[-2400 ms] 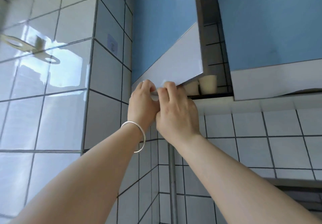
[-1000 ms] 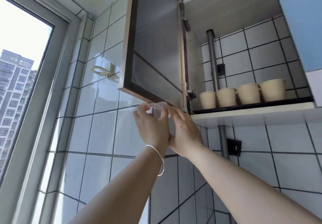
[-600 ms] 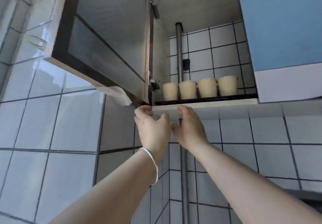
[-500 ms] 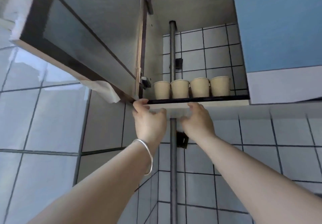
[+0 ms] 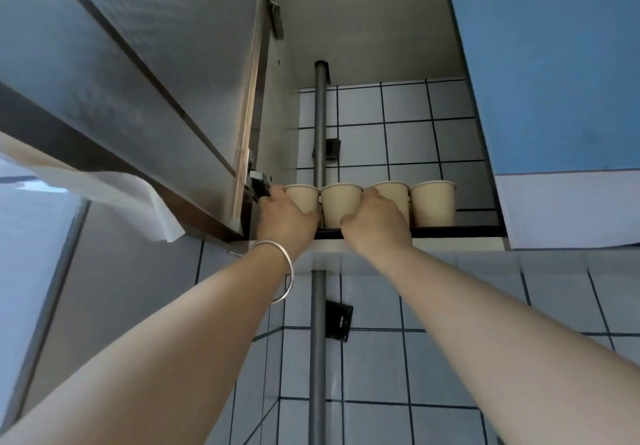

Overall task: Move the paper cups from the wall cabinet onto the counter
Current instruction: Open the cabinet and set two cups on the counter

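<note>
Several beige paper cups stand in a row on the dark shelf [image 5: 457,231] of the open wall cabinet. My left hand [image 5: 282,221] wraps the leftmost cup [image 5: 304,196] at the cabinet's left wall. My right hand [image 5: 375,224] closes on the third cup [image 5: 393,188] and hides most of it. The second cup [image 5: 341,202] stands free between my hands, and the rightmost cup [image 5: 433,203] stands untouched. The counter is out of view.
The cabinet door [image 5: 149,73] is swung open to the left, with loose white film [image 5: 114,190] hanging off its lower edge. A grey pipe [image 5: 320,115] runs up the tiled back wall behind the cups. A blue closed door [image 5: 554,63] borders the right side.
Both hands let go of the door's lower edge after swinging it open, then rose from under the shelf onto the cups. The view tilted up into the cabinet.
</note>
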Available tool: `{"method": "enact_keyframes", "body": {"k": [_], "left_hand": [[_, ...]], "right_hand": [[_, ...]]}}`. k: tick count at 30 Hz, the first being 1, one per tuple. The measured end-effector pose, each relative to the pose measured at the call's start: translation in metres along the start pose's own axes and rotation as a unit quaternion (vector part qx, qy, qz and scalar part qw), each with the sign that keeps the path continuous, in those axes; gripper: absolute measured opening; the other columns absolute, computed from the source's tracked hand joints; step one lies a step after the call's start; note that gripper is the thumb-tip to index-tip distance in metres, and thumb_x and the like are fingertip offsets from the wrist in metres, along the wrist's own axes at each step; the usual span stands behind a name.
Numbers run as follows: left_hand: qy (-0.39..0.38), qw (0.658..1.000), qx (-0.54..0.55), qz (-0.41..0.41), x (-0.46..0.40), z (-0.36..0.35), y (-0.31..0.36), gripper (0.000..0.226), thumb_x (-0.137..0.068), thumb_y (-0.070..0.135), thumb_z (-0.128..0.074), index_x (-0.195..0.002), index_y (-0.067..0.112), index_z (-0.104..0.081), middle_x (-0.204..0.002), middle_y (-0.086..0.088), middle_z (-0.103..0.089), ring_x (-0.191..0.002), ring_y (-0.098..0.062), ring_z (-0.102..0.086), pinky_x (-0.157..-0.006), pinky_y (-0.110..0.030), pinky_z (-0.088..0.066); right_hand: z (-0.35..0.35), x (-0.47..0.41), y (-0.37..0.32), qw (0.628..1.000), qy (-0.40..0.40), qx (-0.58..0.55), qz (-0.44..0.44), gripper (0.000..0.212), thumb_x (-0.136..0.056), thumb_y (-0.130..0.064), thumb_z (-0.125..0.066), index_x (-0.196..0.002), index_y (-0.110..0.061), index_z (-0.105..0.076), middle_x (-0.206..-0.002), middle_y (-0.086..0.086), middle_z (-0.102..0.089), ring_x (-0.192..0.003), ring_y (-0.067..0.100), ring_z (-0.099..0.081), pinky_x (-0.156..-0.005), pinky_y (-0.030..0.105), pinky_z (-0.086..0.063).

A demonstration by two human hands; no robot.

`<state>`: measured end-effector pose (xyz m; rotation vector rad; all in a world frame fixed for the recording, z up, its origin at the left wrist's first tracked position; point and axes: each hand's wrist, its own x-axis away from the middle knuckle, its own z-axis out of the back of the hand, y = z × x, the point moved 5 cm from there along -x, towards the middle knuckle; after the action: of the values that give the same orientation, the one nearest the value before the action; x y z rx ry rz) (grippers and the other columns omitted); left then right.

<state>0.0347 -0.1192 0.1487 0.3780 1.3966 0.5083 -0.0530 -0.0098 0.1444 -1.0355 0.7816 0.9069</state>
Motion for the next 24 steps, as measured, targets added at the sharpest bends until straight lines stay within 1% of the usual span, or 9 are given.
{"method": "enact_keyframes", "body": {"k": [4,7,9,12,15,17,20,22,24], "left_hand": [[-0.003,1.0,-0.016,0.015,-0.017,-0.006,-0.01,0.072,-0.08,0.031,-0.066,-0.136,0.005,-0.028,-0.134,-0.022,-0.04,-0.119,-0.037,-0.046,-0.097,-0.041,-0.041],[-0.025,0.998,-0.039,0.034,-0.028,-0.014,-0.017,0.087,-0.077,0.042,-0.064,-0.141,0.01,-0.015,-0.132,-0.021,-0.044,-0.114,-0.038,-0.051,-0.095,-0.045,-0.046],[-0.051,0.996,-0.045,0.052,-0.034,-0.019,-0.019,0.094,-0.076,0.046,-0.062,-0.144,0.013,-0.005,-0.13,-0.018,-0.048,-0.111,-0.035,-0.055,-0.094,-0.044,-0.047],[-0.076,0.992,-0.071,0.071,-0.039,-0.025,-0.023,0.103,-0.075,0.047,-0.061,-0.146,0.014,0.005,-0.131,-0.015,-0.05,-0.113,-0.033,-0.055,-0.097,-0.043,-0.045],[-0.074,0.992,-0.067,0.071,-0.038,-0.027,-0.025,0.105,-0.073,0.046,-0.062,-0.147,0.015,0.005,-0.128,-0.014,-0.053,-0.112,-0.032,-0.057,-0.096,-0.043,-0.046],[-0.061,0.995,-0.047,0.069,-0.039,-0.023,-0.024,0.105,-0.072,0.046,-0.062,-0.147,0.014,0.004,-0.126,-0.015,-0.055,-0.109,-0.033,-0.057,-0.094,-0.043,-0.047],[-0.02,0.999,0.002,0.044,-0.039,-0.012,-0.012,0.099,-0.073,0.041,-0.063,-0.147,0.014,-0.003,-0.127,-0.018,-0.054,-0.11,-0.034,-0.056,-0.091,-0.04,-0.048],[0.008,0.999,0.051,0.018,-0.036,-0.001,0.001,0.094,-0.074,0.037,-0.065,-0.146,0.016,-0.01,-0.127,-0.017,-0.054,-0.109,-0.034,-0.056,-0.088,-0.038,-0.048],[0.018,0.996,0.092,0.006,-0.03,0.007,0.012,0.093,-0.073,0.036,-0.067,-0.146,0.018,-0.012,-0.127,-0.014,-0.054,-0.108,-0.032,-0.056,-0.084,-0.034,-0.046]], "right_hand": [[-0.011,-0.009,-0.003,0.999,-0.003,0.032,-0.018,0.045,-0.085,-0.021,-0.055,-0.125,-0.003,-0.042,-0.119,0.016,-0.059,-0.108,0.033,-0.057,-0.069,0.03,-0.039],[-0.018,-0.015,-0.004,0.998,-0.013,0.05,-0.03,0.051,-0.085,-0.022,-0.057,-0.129,-0.003,-0.039,-0.124,0.015,-0.058,-0.112,0.033,-0.057,-0.074,0.03,-0.041],[-0.021,-0.018,-0.005,0.998,-0.012,0.057,-0.038,0.054,-0.086,-0.024,-0.057,-0.131,-0.003,-0.037,-0.125,0.013,-0.058,-0.114,0.032,-0.057,-0.077,0.03,-0.041],[-0.026,-0.02,-0.005,0.996,-0.007,0.076,-0.042,0.06,-0.087,-0.03,-0.055,-0.136,-0.003,-0.032,-0.124,0.012,-0.059,-0.111,0.03,-0.058,-0.074,0.03,-0.037],[-0.028,-0.021,-0.006,0.996,0.008,0.08,-0.034,0.063,-0.088,-0.037,-0.053,-0.137,-0.003,-0.031,-0.122,0.011,-0.061,-0.111,0.03,-0.058,-0.074,0.031,-0.032],[-0.029,-0.022,-0.006,0.998,0.01,0.055,-0.039,0.063,-0.088,-0.039,-0.051,-0.137,-0.006,-0.029,-0.124,0.011,-0.06,-0.114,0.03,-0.056,-0.078,0.032,-0.034],[-0.023,-0.026,-0.009,0.999,0.019,-0.021,-0.039,0.062,-0.087,-0.036,-0.052,-0.138,-0.009,-0.028,-0.128,0.011,-0.056,-0.115,0.031,-0.054,-0.077,0.032,-0.037],[-0.014,-0.027,-0.012,0.995,0.035,-0.084,-0.031,0.06,-0.086,-0.033,-0.054,-0.136,-0.008,-0.031,-0.128,0.012,-0.054,-0.115,0.031,-0.053,-0.073,0.029,-0.036],[-0.004,-0.027,-0.012,0.989,0.046,-0.138,-0.027,0.058,-0.085,-0.032,-0.056,-0.133,-0.008,-0.036,-0.128,0.012,-0.054,-0.115,0.031,-0.053,-0.075,0.029,-0.038]]}}
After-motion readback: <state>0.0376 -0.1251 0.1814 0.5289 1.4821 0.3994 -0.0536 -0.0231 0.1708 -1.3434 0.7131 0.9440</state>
